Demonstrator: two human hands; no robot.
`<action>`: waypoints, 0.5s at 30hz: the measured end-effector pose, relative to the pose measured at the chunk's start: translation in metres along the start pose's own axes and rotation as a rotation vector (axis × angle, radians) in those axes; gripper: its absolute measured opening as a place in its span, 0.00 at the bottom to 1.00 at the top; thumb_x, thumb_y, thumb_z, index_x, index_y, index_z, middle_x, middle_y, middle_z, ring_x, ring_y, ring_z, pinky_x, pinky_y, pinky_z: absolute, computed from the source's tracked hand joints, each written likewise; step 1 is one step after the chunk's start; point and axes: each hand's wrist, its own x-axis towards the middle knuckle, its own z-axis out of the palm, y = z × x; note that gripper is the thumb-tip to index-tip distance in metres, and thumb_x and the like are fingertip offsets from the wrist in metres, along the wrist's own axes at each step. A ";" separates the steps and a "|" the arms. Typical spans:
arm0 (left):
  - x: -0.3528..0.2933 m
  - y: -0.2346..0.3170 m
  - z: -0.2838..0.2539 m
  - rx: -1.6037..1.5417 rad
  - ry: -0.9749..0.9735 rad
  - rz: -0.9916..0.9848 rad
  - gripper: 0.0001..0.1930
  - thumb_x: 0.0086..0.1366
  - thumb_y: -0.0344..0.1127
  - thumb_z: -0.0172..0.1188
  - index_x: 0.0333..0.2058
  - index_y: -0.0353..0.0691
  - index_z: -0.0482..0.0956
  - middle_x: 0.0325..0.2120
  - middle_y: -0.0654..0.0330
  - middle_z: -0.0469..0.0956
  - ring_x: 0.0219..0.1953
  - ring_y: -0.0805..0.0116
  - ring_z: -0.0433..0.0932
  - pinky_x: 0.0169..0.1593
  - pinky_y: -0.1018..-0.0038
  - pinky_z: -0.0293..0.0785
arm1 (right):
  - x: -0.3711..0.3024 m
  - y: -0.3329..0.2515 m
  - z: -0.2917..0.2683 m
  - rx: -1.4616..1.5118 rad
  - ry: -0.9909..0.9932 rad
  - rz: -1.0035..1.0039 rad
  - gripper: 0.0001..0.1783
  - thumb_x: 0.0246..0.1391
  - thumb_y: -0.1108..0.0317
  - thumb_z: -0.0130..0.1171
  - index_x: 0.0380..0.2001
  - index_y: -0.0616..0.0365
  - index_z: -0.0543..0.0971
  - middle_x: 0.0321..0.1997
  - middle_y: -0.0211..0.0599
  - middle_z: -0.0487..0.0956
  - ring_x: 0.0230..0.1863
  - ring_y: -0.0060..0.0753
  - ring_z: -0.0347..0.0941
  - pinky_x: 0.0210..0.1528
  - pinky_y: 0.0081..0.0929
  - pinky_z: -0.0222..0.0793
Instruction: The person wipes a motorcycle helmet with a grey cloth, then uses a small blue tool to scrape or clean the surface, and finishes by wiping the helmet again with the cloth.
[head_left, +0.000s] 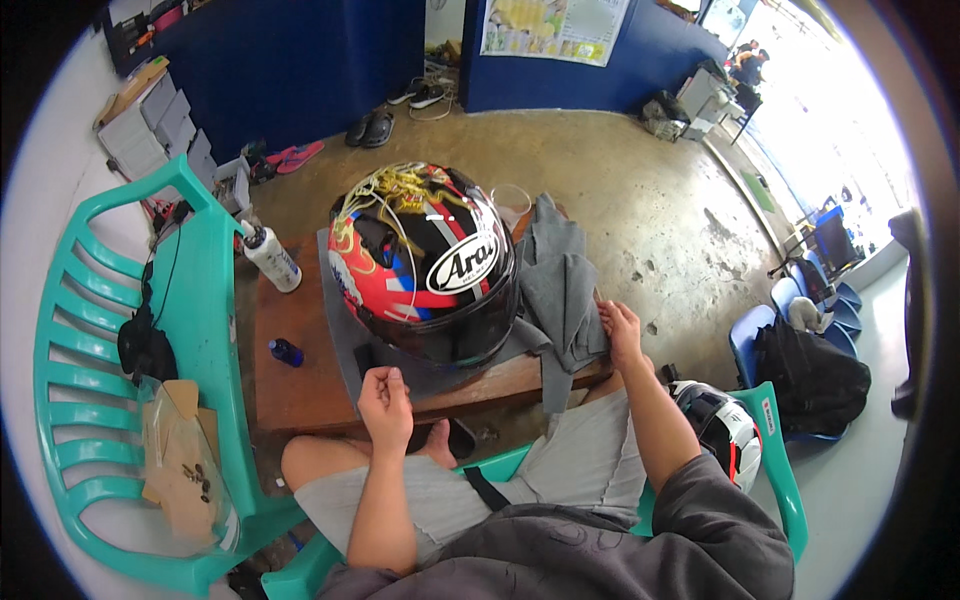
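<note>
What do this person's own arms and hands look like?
The left hand and right hand are gloveless, with no watch, ring or cable that I can make out. Both forearms are uncovered; the right sleeve is short, loose and dark grey.

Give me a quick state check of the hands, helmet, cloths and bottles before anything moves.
1. Full-face helmet resting on the wooden table, with flat grey cloth under it: ok.
2. Bunched grey cloth right of the helmet laid out flat: not ok, it lies in folds.
3. Right hand gripping that bunched cloth: cannot tell; it is at the right edge.
4. Left hand empty: cannot tell; its fingers are curled.
5. White bottle and small dark blue bottle apart from the helmet: ok, both left of it.
</note>
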 end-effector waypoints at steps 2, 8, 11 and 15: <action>-0.009 0.001 0.004 -0.004 -0.077 -0.053 0.17 0.84 0.46 0.53 0.42 0.35 0.77 0.27 0.59 0.81 0.20 0.75 0.76 0.24 0.77 0.75 | -0.002 -0.009 0.004 0.099 0.006 0.069 0.16 0.73 0.59 0.62 0.44 0.64 0.86 0.39 0.29 0.85 0.40 0.20 0.76 0.44 0.19 0.71; -0.045 -0.007 0.043 -0.398 -0.097 -0.481 0.37 0.82 0.64 0.43 0.63 0.28 0.68 0.57 0.38 0.80 0.57 0.49 0.84 0.56 0.57 0.85 | -0.009 -0.075 0.059 -0.232 0.096 -0.421 0.17 0.74 0.61 0.60 0.45 0.67 0.85 0.40 0.34 0.86 0.44 0.24 0.79 0.51 0.24 0.73; -0.051 -0.009 0.059 -0.631 -0.046 -0.608 0.40 0.82 0.65 0.44 0.69 0.28 0.61 0.69 0.39 0.69 0.71 0.47 0.71 0.70 0.49 0.73 | 0.002 -0.122 0.115 -0.149 -0.106 -0.595 0.18 0.75 0.61 0.58 0.46 0.68 0.85 0.41 0.36 0.86 0.45 0.25 0.79 0.53 0.27 0.74; -0.047 -0.005 0.075 -0.844 0.007 -0.749 0.44 0.80 0.68 0.43 0.71 0.27 0.59 0.73 0.41 0.65 0.77 0.47 0.62 0.77 0.46 0.61 | 0.047 -0.179 0.199 0.006 -0.450 -0.546 0.24 0.79 0.54 0.52 0.46 0.68 0.86 0.43 0.37 0.87 0.46 0.27 0.80 0.53 0.28 0.75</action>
